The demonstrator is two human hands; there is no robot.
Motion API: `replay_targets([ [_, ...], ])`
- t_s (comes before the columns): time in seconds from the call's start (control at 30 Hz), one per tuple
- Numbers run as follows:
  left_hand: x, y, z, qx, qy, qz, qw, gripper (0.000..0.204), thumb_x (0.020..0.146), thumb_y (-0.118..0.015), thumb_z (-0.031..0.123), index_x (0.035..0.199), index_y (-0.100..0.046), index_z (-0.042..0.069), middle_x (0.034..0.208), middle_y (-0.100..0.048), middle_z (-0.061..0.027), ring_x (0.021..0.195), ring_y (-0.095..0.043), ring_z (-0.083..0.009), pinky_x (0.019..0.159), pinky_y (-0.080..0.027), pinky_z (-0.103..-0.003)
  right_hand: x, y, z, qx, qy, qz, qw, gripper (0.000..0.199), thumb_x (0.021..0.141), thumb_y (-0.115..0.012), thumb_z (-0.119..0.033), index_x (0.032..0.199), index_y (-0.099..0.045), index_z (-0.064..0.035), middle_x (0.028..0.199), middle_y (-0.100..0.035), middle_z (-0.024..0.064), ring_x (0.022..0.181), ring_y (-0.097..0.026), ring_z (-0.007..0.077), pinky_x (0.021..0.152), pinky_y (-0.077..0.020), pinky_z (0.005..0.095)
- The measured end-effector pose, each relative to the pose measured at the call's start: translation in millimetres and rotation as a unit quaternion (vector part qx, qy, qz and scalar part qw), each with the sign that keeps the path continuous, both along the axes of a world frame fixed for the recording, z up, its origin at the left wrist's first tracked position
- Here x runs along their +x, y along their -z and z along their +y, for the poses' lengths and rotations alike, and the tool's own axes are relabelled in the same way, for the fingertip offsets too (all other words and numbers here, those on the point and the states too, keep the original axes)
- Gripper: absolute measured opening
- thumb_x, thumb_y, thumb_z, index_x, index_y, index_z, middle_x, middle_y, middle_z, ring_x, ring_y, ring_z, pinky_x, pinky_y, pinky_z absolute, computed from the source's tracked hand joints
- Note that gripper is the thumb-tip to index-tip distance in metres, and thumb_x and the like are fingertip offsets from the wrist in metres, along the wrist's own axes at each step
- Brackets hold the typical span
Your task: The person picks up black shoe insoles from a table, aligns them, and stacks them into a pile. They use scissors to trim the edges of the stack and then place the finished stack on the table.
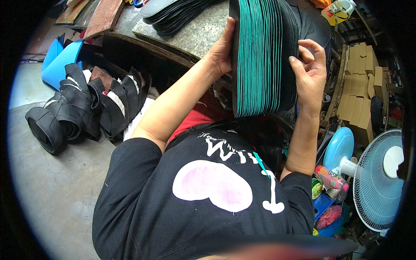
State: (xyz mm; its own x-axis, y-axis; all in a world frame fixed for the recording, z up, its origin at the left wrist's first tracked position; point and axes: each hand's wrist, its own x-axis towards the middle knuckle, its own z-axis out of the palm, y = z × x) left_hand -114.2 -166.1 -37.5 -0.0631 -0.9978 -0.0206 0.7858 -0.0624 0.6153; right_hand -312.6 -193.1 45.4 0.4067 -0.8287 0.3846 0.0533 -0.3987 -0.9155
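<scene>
A thick stack of shoe soles [259, 60], black on the outside with teal edges, stands upright between my two hands. My left hand [222, 50] presses on the left side of the stack, its thumb up along the black face and its fingers hidden behind. My right hand [310, 71] is at the right side, fingers curled and thumb tip against the outermost black sole. The lower end of the stack hangs in front of my body.
A workbench [190, 37] ahead holds another pile of dark soles [171, 15]. Rolled black pieces [69, 108] and a blue sheet [58, 65] lie at the left. On the right are cardboard boxes [357, 95], a standing fan [377, 182] and a pink bottle [331, 177].
</scene>
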Motion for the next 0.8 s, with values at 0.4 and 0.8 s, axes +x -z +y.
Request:
replay_targets([
  [0.4,-0.8,-2.2,-0.6,-0.004,0.015,0.024,1.0,0.095,0.072,-0.059,0.08,0.135,-0.052,0.008,0.12,-0.066,-0.0151,0.105,-0.068,-0.0253,0.086,-0.059,-0.049,3.5,-3.3,8.4,-0.005,0.026,0.091,0.996,0.027,0.086,-0.076,-0.012,0.109,-0.065,-0.0031,0.08,-0.06,-0.0056,0.063,-0.046,-0.0025,0.054,-0.0335,0.0133],
  [0.8,0.4,-2.4,0.7,-0.008,0.012,0.024,1.0,0.092,0.075,-0.058,0.078,0.135,-0.053,0.008,0.121,-0.066,-0.0135,0.107,-0.067,-0.0238,0.09,-0.058,-0.047,2.5,0.9,6.5,-0.03,0.036,0.093,0.995,0.019,0.085,-0.074,-0.009,0.101,-0.068,-0.0027,0.103,-0.062,-0.0019,0.076,-0.051,0.0028,0.067,-0.0416,0.0173],
])
